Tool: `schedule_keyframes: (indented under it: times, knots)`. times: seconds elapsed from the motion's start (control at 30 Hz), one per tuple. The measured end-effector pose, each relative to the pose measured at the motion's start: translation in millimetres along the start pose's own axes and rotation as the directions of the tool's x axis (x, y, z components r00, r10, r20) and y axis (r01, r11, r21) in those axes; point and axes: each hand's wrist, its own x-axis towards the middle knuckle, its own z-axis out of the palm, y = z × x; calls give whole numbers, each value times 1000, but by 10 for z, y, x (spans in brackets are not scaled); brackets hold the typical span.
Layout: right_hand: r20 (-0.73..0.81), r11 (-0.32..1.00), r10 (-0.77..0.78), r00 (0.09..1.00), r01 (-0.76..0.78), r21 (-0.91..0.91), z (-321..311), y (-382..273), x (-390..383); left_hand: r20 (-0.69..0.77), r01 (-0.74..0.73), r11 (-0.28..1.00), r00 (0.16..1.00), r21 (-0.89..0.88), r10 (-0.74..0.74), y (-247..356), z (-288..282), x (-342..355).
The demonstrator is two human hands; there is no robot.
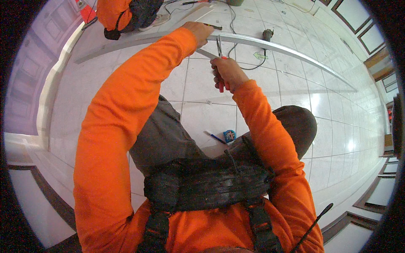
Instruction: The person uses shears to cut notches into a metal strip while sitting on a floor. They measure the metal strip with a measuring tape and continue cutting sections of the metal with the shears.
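Note:
A long silvery metal profile (287, 49) crosses the floor in front of me, curved by the lens. My right hand (228, 71) is closed around red-handled snips (220, 47), their blades pointing away from me against the profile. Just left of them, my left hand (198, 33) is closed at the profile, its fingers partly hidden behind the hand. A dark, thin piece (214, 27) sticks out by its knuckles; I cannot tell whether the hand holds it. A narrow grey strip (206, 53) slants between my two hands.
Beyond the profile stands a dark power tool (267, 35) with a cord (253, 68) looping over the tiles. Between my legs lie a blue pen (217, 137) and a small blue case (229, 135). Another person (126, 17) in orange crouches at the far left, near an orange-red cone (87, 12).

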Motion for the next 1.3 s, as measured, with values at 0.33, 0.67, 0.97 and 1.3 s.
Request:
schedule_keyframes:
  times: [0.33,0.67,0.97,1.3]
  knots:
    - [45,997,-11,999,7,81,-22,87,39,-57,-60,998,997,-37,58,-2,21,-86]
    - [173,983,58,983,-86,159,-51,109,40,-123,-37,999,992,25,40,64,88,-139]
    - [50,1000,3,999,-3,-1,-142,-8,-62,-42,4,999,999,-38,-6,94,160,-77]
    - [-48,991,-102,994,97,-95,-150,106,4,16,15,998,1000,-56,-14,34,87,-14]
